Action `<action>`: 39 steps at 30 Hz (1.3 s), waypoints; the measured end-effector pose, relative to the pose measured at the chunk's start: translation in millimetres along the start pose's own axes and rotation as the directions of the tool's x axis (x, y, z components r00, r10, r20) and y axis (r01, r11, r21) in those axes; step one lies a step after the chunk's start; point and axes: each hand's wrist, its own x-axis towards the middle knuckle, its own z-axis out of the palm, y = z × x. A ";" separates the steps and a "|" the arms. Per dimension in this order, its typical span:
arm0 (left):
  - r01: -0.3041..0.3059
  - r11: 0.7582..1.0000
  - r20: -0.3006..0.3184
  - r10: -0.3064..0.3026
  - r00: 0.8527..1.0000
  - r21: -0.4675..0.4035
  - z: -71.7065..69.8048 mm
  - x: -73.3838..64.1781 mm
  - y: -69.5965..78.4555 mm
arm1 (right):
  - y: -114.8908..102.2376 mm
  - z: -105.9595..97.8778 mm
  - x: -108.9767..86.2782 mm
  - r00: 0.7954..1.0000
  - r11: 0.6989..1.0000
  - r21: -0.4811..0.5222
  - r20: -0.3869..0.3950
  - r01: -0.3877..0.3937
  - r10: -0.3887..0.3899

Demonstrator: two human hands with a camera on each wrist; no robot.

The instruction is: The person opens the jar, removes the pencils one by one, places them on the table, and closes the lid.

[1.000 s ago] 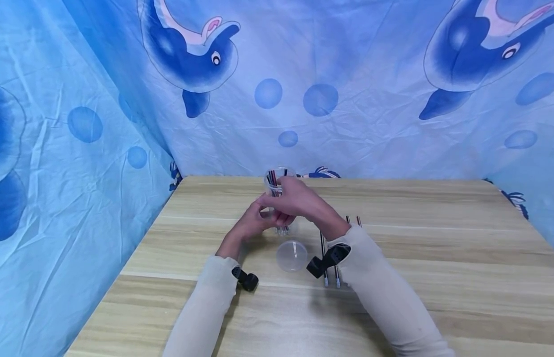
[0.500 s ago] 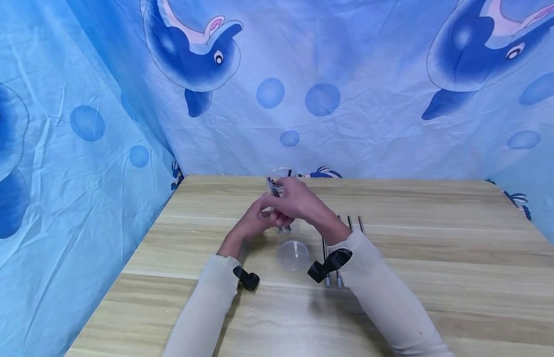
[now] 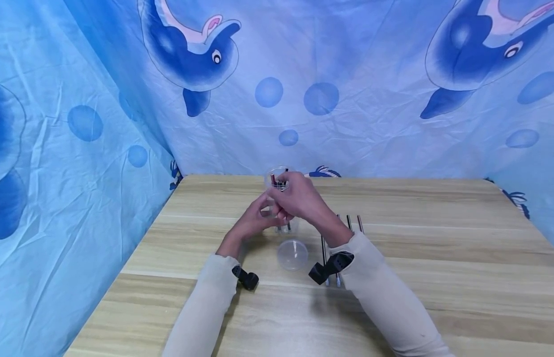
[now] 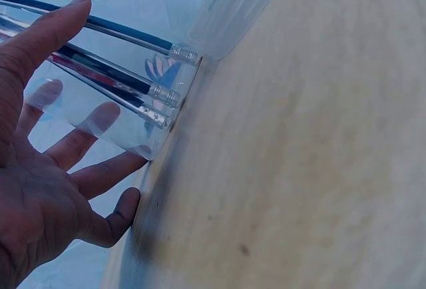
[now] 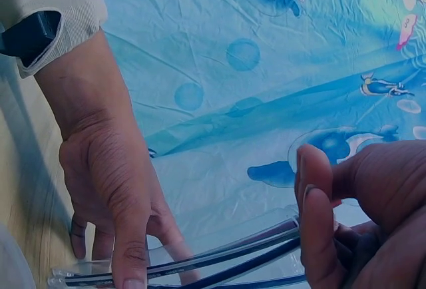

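A tall clear plastic cup (image 4: 123, 128) stands on the table with several dark and red pencils (image 4: 110, 69) in it, eraser ends down. My left hand (image 3: 252, 220) holds the cup from the left. In the left wrist view its thumb lies across the near side and the fingers show through the far wall. At the cup's mouth, my right hand (image 3: 299, 196) has thumb and fingers curled at the pencils' upper ends and seems to pinch some; its fingertips are partly hidden. In the right wrist view, pencils (image 5: 253, 259) run from the cup's base to this hand.
A round clear lid (image 3: 292, 255) lies in front of the cup. To its right, loose pencils (image 3: 323, 248) lie on the wooden table (image 3: 437, 238), partly beneath my right forearm. A blue dolphin-print cloth (image 3: 366, 134) hangs behind and at the left.
My right hand's fingers have shifted slightly at the cup's mouth, and the pencil tops there have moved about. My left hand keeps its hold on the cup.
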 end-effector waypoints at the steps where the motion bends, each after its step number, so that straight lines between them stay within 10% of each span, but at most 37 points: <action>1: 0.010 1.000 -0.001 -0.010 1.000 -0.004 0.1 0.1 0.0 | 0.2 0.1 0.3 1.000 1.000 0.005 -0.016 0.000 0.001; 13: 0.062 0.998 -0.027 -0.062 0.998 0.001 2.6 2.3 2.9 | 2.1 -1.4 -2.9 0.965 0.990 0.022 -0.227 0.141 -0.132; 23: 0.056 0.998 -0.028 -0.055 0.998 0.007 2.3 1.5 3.3 | 18.4 3.1 -5.6 0.760 0.902 -0.018 -0.532 0.431 -0.373; 29: 0.056 0.998 -0.030 -0.056 0.998 0.003 1.9 1.4 2.8 | 19.9 7.0 -6.1 0.658 0.762 0.085 -0.571 0.642 -0.491; 33: 0.051 0.999 -0.034 -0.051 0.998 -0.005 2.2 2.6 1.4 | 25.8 8.2 -1.9 0.629 0.685 0.149 -0.567 0.713 -0.532; 39: 0.032 0.999 -0.041 -0.033 0.999 -0.007 2.5 4.0 -1.0 | 28.4 9.1 -0.5 0.607 0.649 0.169 -0.580 0.742 -0.544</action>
